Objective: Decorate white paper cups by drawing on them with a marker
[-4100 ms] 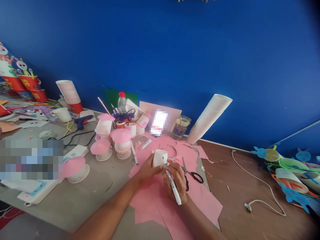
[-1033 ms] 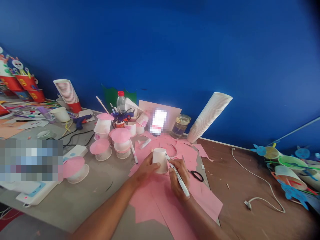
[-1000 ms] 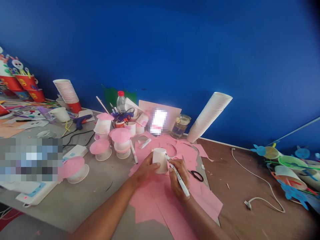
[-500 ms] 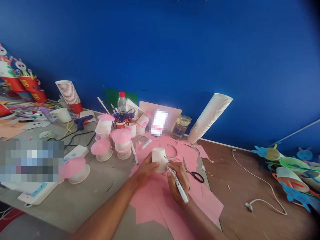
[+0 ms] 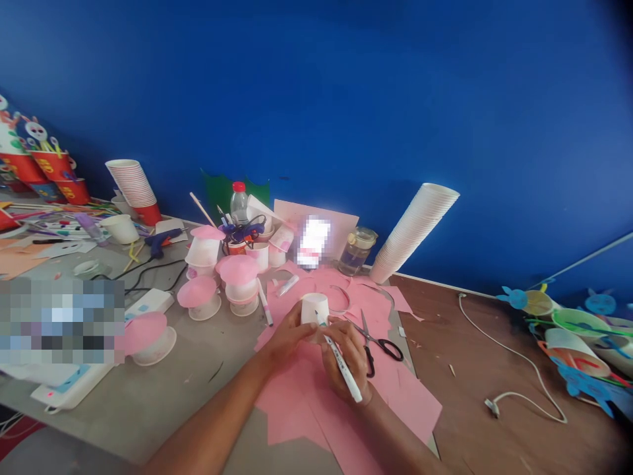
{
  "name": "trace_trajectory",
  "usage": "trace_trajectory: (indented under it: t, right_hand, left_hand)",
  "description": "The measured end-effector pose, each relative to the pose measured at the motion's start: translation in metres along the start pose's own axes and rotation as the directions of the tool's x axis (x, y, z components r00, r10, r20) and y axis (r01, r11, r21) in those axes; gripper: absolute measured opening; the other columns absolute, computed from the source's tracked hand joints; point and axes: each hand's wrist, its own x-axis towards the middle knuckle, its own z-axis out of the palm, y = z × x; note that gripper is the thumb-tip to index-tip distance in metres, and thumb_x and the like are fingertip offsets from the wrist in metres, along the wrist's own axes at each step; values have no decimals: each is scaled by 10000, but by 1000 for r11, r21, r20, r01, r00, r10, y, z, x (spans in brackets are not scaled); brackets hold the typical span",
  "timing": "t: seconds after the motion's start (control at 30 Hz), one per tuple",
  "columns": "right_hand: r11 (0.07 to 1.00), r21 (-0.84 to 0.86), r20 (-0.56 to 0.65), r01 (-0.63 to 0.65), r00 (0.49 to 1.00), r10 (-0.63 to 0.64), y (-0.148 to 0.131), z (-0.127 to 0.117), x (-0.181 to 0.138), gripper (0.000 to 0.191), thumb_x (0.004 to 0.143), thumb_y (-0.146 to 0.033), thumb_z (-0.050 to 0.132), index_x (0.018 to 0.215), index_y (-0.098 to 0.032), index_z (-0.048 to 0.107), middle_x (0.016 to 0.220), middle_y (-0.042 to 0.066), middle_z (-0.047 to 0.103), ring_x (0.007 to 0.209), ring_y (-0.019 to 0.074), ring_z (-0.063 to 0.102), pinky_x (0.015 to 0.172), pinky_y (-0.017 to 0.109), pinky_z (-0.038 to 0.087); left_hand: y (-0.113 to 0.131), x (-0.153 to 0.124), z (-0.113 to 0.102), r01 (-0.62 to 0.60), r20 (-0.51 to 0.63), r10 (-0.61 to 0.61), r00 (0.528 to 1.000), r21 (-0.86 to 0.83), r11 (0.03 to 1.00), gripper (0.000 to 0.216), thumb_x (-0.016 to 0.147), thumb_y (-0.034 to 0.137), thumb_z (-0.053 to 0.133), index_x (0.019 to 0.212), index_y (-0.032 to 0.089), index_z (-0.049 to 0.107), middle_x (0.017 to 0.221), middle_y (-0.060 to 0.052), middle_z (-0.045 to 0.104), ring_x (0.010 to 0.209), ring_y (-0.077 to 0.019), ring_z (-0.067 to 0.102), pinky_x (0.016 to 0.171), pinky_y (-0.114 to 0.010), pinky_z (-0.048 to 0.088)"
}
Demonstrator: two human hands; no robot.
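One camera is doing all the watching here, riding on the wearer's head and facing forward and down from the near side of the glass jar (image 5: 357,254)! It's sitting close, with the left hand (image 5: 289,336) and right hand (image 5: 346,356) showing on the jar's near side, and it's catching the blue wall (image 5: 316,99) behind the jar, the grey table (image 5: 163,412) to its left, the brown surface (image 5: 469,389) to its right.

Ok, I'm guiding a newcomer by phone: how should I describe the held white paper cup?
Below the blue wall, find the pink paper sheets on the grey table. Over them, the left hand holds the white paper cup, narrow end up. Unlike the white paper cups with round pink paper tops to its left, its top is plain white.
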Motion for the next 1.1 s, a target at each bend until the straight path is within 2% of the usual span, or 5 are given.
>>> trace_trajectory:
  t: [0.2,0.63,0.8,1.0,1.1]
  right_hand:
    - [1000,-24,22,7,1000,-7,2,1,-2,408,823,-22,510,1173,-218,584,887,67,619,838,202,617,823,440,571]
    - [1000,-28,-29,-9,1000,8,2,-1,-2,324,849,-65,495,1120,-213,593,877,71,649,881,235,662,758,427,574]
    - [997,-26,-46,-74,996,73,4,-1,-4,293,861,-74,497,1099,-211,600,889,75,643,909,234,655,724,392,563]
    - [988,-22,-85,-150,985,147,8,-1,-7,234,873,-104,513,1057,-206,616,861,55,623,745,177,608,620,316,515]
    - [980,-29,-92,-196,977,193,9,-2,-10,208,890,-125,503,1047,-208,610,846,44,612,742,172,598,626,313,509]
  left_hand:
    - [-3,1,-2,5,13,-4,1000,-17,1000,459,748,286,732,1175,200,588,945,-26,581,866,-168,516,743,-276,410]
    - [0,-1,-2,12,11,-12,1000,-15,1000,405,782,280,676,1169,195,593,1010,-62,627,920,-204,551,808,-319,429]
    - [2,-1,-2,8,8,-8,1000,-39,999,390,776,265,675,1152,195,597,1025,-67,639,923,-205,563,797,-307,430]
    - [1,0,-3,-1,33,1,999,-24,1000,456,791,256,650,1234,196,566,1043,-79,645,885,-205,574,777,-322,443]
    - [-1,0,-4,-12,31,13,999,-30,999,481,792,258,650,1259,193,554,1046,-86,649,871,-204,569,755,-320,442]
